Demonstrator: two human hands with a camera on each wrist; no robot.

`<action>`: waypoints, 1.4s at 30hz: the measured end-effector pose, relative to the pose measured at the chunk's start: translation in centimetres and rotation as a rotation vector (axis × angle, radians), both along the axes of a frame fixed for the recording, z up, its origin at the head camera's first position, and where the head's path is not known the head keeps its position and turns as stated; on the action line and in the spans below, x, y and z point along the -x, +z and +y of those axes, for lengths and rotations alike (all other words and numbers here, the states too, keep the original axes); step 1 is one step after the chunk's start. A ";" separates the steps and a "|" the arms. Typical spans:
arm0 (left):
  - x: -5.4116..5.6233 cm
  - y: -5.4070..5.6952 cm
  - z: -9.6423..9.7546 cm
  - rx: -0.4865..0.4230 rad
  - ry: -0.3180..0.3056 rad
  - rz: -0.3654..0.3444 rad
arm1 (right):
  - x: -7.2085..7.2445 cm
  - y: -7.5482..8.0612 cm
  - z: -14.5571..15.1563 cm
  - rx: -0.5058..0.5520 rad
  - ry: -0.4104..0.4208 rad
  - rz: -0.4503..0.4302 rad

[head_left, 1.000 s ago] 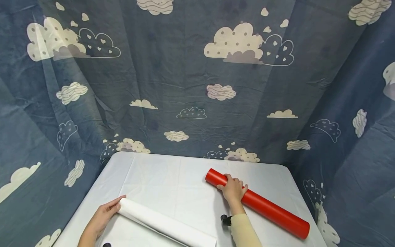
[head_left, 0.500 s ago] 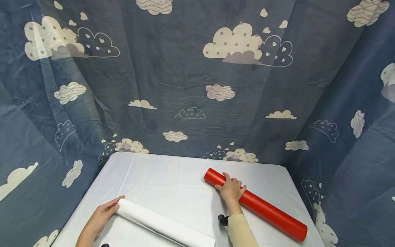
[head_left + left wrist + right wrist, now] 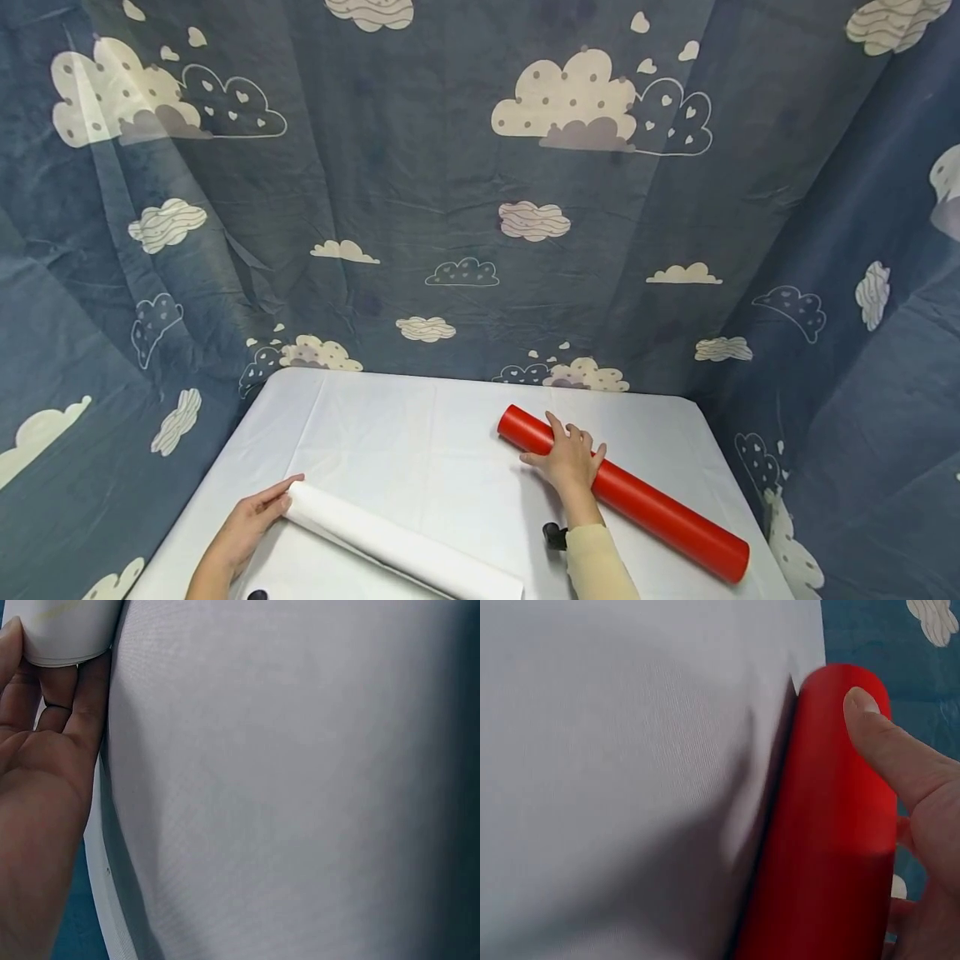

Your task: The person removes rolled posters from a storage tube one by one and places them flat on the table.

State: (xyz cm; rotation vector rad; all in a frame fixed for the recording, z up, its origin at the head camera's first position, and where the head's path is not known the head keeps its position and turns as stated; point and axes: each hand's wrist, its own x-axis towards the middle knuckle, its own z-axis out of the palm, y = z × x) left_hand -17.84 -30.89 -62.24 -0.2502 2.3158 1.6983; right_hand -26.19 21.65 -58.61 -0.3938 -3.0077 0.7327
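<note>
At the front left, my left hand point(image 3: 251, 523) holds the upper left end of a roll of white paper point(image 3: 405, 542), thumb on one side and fingers on the other. The roll slants down to the right and leaves the view at the bottom. In the left wrist view, the fingers reach behind the white roll's end point(image 3: 67, 630). To the right, my right hand point(image 3: 567, 461) spans a thick red tube point(image 3: 667, 521) near its upper end. The right wrist view shows the thumb along the near side of the red tube point(image 3: 825, 810), with fingers partly hidden behind it.
A white cloth covers the table point(image 3: 397, 425). Dark blue curtains point(image 3: 465, 200) with printed clouds stand at the back and both sides. A small black object point(image 3: 555, 536) sits at the right wrist, by a pale yellow sleeve point(image 3: 598, 562).
The fingers of my right hand spread slightly and the hand shifts a little to the right on the red tube. My left hand and the white roll stay nearly in place.
</note>
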 end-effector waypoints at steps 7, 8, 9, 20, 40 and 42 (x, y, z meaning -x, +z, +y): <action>-0.3 0.0 0.1 -0.001 0.004 -0.005 | -1.4 0.8 2.0 -0.013 -0.009 -0.020; -0.4 0.0 0.1 -0.005 0.004 -0.006 | -1.6 0.9 2.4 -0.013 -0.010 -0.020; -0.4 0.0 0.2 -0.008 0.000 -0.004 | -1.8 0.9 2.8 -0.011 -0.013 -0.015; -0.5 -0.1 0.4 -0.034 0.009 -0.009 | -5.0 1.9 8.0 -0.008 -0.052 -0.013; 0.0 0.2 0.0 -0.027 -0.015 -0.017 | -12.3 2.1 17.5 0.023 -0.228 -0.006; 0.0 0.4 0.0 -0.028 -0.013 -0.017 | -12.9 1.7 18.2 0.027 -0.242 -0.005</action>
